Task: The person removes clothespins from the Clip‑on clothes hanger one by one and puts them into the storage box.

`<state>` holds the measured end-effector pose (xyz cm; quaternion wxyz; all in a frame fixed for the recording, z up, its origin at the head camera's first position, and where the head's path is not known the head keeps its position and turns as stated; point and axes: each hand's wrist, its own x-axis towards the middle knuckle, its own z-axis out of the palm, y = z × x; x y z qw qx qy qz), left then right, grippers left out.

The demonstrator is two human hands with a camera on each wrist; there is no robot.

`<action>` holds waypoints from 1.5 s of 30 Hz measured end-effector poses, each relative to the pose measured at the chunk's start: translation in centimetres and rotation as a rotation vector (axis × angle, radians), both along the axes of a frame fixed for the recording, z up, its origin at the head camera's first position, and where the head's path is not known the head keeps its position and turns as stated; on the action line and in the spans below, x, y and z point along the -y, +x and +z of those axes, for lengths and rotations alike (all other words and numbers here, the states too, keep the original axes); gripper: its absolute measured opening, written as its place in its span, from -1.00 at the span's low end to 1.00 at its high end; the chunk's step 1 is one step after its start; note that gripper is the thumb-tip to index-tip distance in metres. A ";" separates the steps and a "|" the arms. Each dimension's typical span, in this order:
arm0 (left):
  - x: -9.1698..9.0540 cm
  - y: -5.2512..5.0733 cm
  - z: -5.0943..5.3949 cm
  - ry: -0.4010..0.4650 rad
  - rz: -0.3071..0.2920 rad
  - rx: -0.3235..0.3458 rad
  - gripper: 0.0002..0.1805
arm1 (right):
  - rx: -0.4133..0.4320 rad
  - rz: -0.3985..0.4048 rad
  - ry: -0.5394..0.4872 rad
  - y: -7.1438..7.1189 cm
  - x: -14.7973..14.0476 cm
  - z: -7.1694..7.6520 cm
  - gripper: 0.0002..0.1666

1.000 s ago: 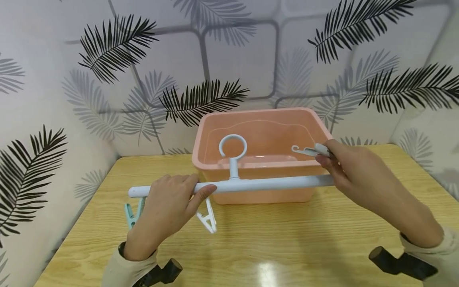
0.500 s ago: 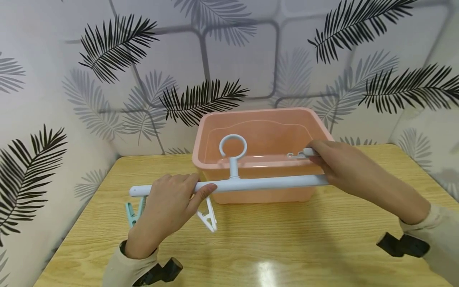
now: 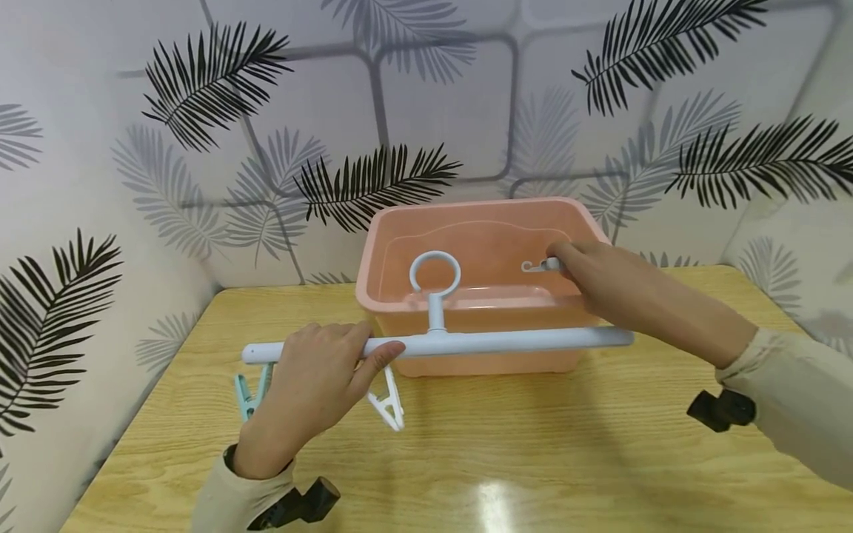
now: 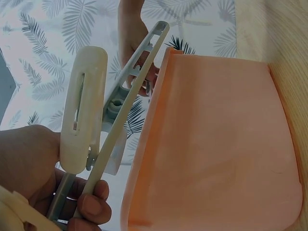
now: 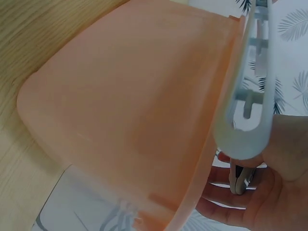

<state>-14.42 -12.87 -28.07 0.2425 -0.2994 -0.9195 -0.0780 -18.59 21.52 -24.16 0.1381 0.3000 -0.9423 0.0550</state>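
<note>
My left hand grips the left part of a pale blue hanger bar, held level in front of the basin. An open-ended ring hook stands up from the bar's middle. Below the bar hang a teal clip and a white clip. The white one also shows large in the left wrist view. My right hand pinches a small pale clip with a hooked end over the basin's right side. In the right wrist view, the hanger's hollow underside partly covers my right hand.
A pink rectangular basin stands on the wooden table behind the bar, close to the wall with its leaf pattern. My hands reach over the table from the front. A black wrist mount hangs below my right sleeve.
My right hand has moved left and farther back over the basin with the small clip, uncovering the bar's right end. My left hand and the hanger have stayed nearly still.
</note>
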 end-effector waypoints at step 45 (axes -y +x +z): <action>0.1 0.3 0.2 -0.047 0.024 -0.007 -0.44 | 0.117 -0.076 0.184 -7.1 0.7 -1.1 -0.87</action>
